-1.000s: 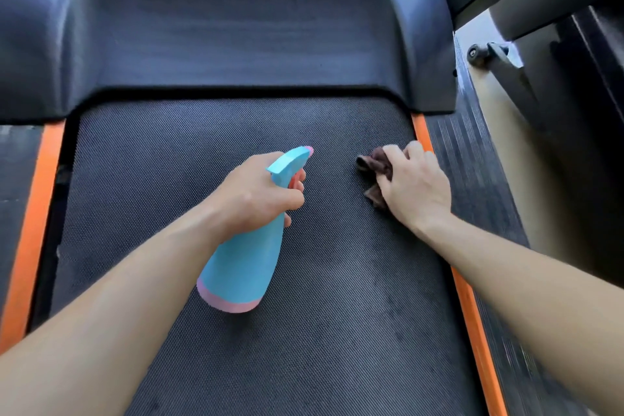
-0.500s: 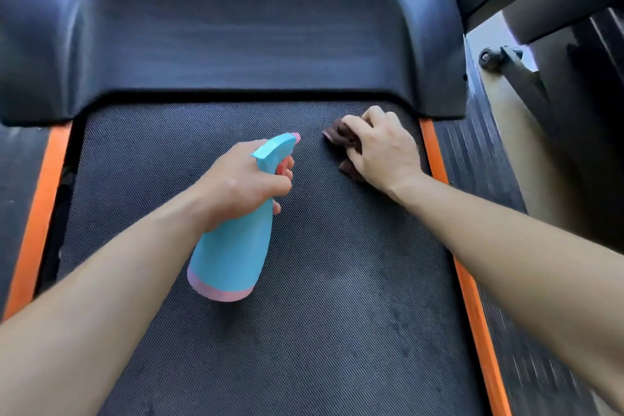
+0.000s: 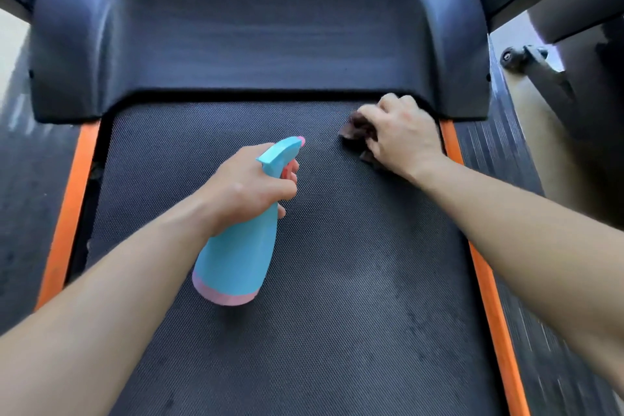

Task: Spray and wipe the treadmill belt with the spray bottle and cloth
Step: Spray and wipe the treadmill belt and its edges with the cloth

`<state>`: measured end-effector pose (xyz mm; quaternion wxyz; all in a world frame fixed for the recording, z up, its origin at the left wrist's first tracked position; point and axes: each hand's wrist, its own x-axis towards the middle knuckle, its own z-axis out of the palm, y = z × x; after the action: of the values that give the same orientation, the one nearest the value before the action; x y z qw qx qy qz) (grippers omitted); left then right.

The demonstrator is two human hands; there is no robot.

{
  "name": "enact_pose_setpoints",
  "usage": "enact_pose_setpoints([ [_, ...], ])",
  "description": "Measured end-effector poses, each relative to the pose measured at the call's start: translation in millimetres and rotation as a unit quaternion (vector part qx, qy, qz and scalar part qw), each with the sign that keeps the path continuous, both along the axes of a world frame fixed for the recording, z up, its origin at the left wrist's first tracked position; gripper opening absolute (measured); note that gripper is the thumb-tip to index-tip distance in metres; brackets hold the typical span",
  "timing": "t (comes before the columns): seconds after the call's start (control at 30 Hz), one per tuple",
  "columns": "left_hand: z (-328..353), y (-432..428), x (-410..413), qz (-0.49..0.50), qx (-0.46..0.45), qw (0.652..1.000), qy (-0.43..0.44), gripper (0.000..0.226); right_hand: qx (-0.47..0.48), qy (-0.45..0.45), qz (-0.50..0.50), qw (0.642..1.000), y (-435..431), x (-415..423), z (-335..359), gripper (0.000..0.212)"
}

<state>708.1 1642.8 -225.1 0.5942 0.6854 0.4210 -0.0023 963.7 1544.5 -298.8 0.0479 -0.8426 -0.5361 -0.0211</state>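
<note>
Textured treadmill belt [image 3: 337,297] below. Left hand [image 3: 243,189] gripping spray bottle [image 3: 236,260], nozzle toward 1 o'clock. Right hand [image 3: 401,135] there, clutching cloth [image 3: 356,127] against belt.

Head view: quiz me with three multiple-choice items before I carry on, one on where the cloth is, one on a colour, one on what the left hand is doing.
1. Where on the belt is the cloth?
A) far right corner, by the motor cover
B) near left edge
C) middle of the near end

2. What colour is the base band of the spray bottle?
A) orange
B) pink
C) white

3. The left hand is:
A) flat on the belt
B) gripping the spray bottle's neck
C) empty

Answers:
1 A: the right hand holds it down just below the cover, beside the orange strip.
2 B: a pink band rings the bottom of the blue body.
3 B: its fingers curl round the neck by the trigger.
</note>
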Motion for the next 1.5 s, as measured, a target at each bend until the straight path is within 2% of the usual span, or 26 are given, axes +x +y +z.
enact_pose_setpoints([
  [0.07,0.1,-0.3,-1.4,-0.003,0.005,1.0,0.004,0.027,0.021,0.014,-0.138,0.99,3.4,11.9,-0.4,0.035],
  [0.13,-0.2,-1.2,-1.8,-0.003,0.007,1.0,0.002,0.033,0.042,0.036,-0.213,0.975,8.4,10.0,-2.4,0.034],
  [0.2,-0.7,-1.6,-2.1,0.002,0.001,1.0,-0.004,0.039,0.039,0.052,-0.201,0.977,11.1,-3.5,-1.9,0.035],
  [0.27,0.7,-2.2,-0.9,0.005,0.0,1.0,0.0,0.038,0.03,0.061,-0.126,0.99,4.7,-18.1,-1.9,0.037],
  [0.33,2.3,-3.0,1.3,-0.001,0.004,1.0,0.006,0.031,0.018,0.06,-0.042,0.997,-6.3,-26.0,-1.8,0.037],
  [0.4,4.2,-4.1,3.5,-0.005,0.011,1.0,0.012,0.025,0.01,0.036,-0.007,0.999,-8.7,-17.5,-0.8,0.036],
  [0.47,4.1,-3.9,4.5,0.002,0.013,1.0,0.017,0.023,0.013,0.024,-0.066,0.997,3.6,-4.9,2.0,0.033],
  [0.57,0.8,-4.4,3.7,-0.002,0.012,1.0,0.016,0.026,0.025,0.072,-0.211,0.975,27.7,-3.3,7.3,0.031],
  [0.63,-0.2,-5.4,1.8,-0.014,0.006,1.0,0.013,0.028,0.017,0.089,-0.195,0.977,21.7,-22.8,6.9,0.034],
  [0.77,2.1,-10.0,-2.0,-0.036,-0.014,0.999,0.012,0.047,0.008,0.079,-0.065,0.995,-50.7,-71.5,0.4,0.041],
  [0.83,2.8,-17.6,-0.2,-0.046,-0.021,0.999,0.017,0.051,0.016,0.061,-0.058,0.996,-83.2,-88.1,-5.8,0.045],
  [0.97,0.3,-36.0,6.0,-0.078,-0.017,0.997,0.021,0.028,0.014,0.065,-0.087,0.994,-108.1,-110.7,-8.1,0.044],
  [1.07,1.8,-49.8,14.6,-0.106,-0.012,0.994,0.035,0.045,0.006,0.086,-0.099,0.991,-127.9,-121.7,-1.4,0.043],
  [1.2,11.8,-69.5,29.2,-0.141,-0.006,0.989,0.049,0.036,-0.035,0.135,-0.13,0.982,-158.9,-133.5,11.6,0.041],
  [1.37,15.2,-101.3,32.2,-0.2,-0.013,0.978,0.059,0.035,-0.05,0.17,-0.209,0.962,-197.5,-141.7,27.6,0.038],
  [1.5,17.0,-124.7,18.2,-0.216,-0.032,0.974,0.06,0.047,-0.034,0.181,-0.288,0.94,-241.4,-148.0,48.5,0.04],
])
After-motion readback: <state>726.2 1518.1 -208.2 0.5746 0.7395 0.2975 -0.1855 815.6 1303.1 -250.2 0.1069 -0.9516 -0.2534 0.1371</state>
